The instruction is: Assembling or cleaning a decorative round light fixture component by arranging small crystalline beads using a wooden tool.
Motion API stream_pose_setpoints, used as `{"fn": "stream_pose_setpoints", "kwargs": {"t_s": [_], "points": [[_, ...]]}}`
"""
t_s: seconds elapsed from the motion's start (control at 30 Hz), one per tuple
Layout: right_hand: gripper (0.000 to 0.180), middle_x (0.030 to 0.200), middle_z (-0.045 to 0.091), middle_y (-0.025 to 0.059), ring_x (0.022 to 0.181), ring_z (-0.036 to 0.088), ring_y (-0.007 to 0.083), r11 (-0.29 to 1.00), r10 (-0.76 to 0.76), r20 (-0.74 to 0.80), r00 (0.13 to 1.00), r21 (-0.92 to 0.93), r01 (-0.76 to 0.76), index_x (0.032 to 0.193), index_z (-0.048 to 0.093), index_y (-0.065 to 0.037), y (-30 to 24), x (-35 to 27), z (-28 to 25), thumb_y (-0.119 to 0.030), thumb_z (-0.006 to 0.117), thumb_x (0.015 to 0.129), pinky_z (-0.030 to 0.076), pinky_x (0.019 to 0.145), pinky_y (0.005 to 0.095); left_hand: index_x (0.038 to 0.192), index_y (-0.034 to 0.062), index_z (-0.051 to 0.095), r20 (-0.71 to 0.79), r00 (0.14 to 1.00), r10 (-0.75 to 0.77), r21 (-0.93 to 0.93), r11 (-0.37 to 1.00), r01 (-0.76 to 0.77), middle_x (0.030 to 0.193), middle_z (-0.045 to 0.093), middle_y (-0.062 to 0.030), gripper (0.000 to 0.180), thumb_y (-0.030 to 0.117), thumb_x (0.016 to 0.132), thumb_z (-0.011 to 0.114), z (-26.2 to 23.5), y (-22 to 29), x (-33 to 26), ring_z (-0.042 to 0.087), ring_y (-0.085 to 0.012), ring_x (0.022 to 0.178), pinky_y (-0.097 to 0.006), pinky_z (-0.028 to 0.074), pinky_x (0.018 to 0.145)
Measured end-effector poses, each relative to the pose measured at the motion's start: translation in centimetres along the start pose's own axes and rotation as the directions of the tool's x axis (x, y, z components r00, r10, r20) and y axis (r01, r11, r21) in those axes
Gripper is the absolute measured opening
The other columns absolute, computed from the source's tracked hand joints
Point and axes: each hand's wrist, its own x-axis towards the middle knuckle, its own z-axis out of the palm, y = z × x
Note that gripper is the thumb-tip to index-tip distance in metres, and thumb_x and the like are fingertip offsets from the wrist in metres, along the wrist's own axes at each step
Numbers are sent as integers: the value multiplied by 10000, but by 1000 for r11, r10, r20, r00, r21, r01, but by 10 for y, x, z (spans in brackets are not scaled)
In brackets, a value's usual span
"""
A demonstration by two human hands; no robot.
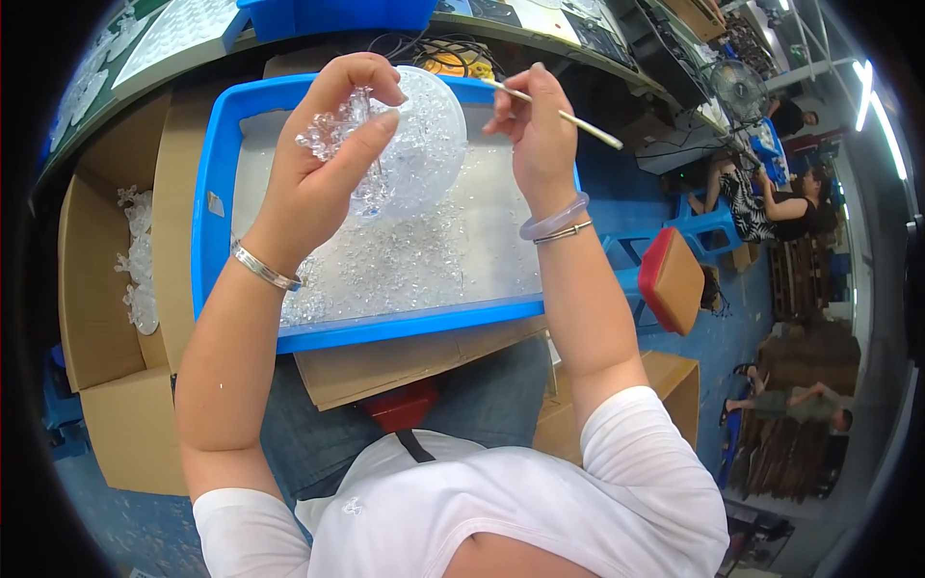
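Note:
Thumb and fingers curled, my left hand (pixel 323 178) grips a clear branched plastic piece (pixel 332 130) above a blue tray (pixel 409 325). Beside and partly behind that piece is a round translucent white bowl (pixel 445 116) with many small clear bits in it; whether my left fingers also touch it I cannot tell. My right hand (pixel 541 130) pinches a thin pale stick (pixel 595 130), slanting down to the right, over the tray's right side. Loose clear bits (pixel 385 265) lie scattered across the tray's pale bottom.
An open cardboard box (pixel 101 318) with bagged-looking clear plastic parts (pixel 142 260) stands at the left. Behind the tray are black cables (pixel 434 46) and a blue bin (pixel 337 17). A red-edged stool (pixel 672 279) stands at the right; people sit farther off.

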Motion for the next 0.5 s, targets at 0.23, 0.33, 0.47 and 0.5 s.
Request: {"fn": "stream_pose_setpoints", "kwargs": {"t_s": [0.23, 0.33, 0.47, 0.5], "points": [[423, 490, 459, 55, 433, 443, 101, 997, -37, 135, 990, -67, 46, 608, 478, -35, -4, -3, -3, -347, 376, 875, 367, 409, 205, 903, 36, 468, 53, 998, 27, 88, 996, -32, 908, 471, -49, 222, 17, 683, 487, 2, 2, 0, 454, -157, 878, -273, 345, 827], [432, 498, 468, 60, 430, 441, 97, 996, -50, 139, 989, -63, 59, 609, 481, -32, -1, -4, 1, -361, 380, 871, 359, 411, 199, 873, 31, 467, 72, 997, 11, 115, 993, -19, 901, 467, -58, 217, 1, 659, 480, 3, 3, -1, 454, -164, 872, -277, 349, 823], [437, 492, 479, 57, 428, 446, 93, 991, -56, 139, 989, -110, 72, 611, 490, -35, -3, -5, 5, -374, 385, 867, 357, 415, 190, 824, 30, 474, 93, 996, 7, 130, 991, -20, 901, 464, -67, 176, 1, 650, 474, 3, 3, -2, 456, -167, 872, -278, 356, 813], [439, 486, 480, 54, 426, 447, 93, 988, -58, 120, 991, -132, 73, 609, 492, -36, -3, -6, 6, -376, 387, 866, 357, 416, 189, 812, 29, 473, 112, 994, 17, 141, 989, -33, 902, 463, -69, 166, 4, 648, 474, 3, 3, -2, 455, -170, 874, -278, 356, 812]]}}
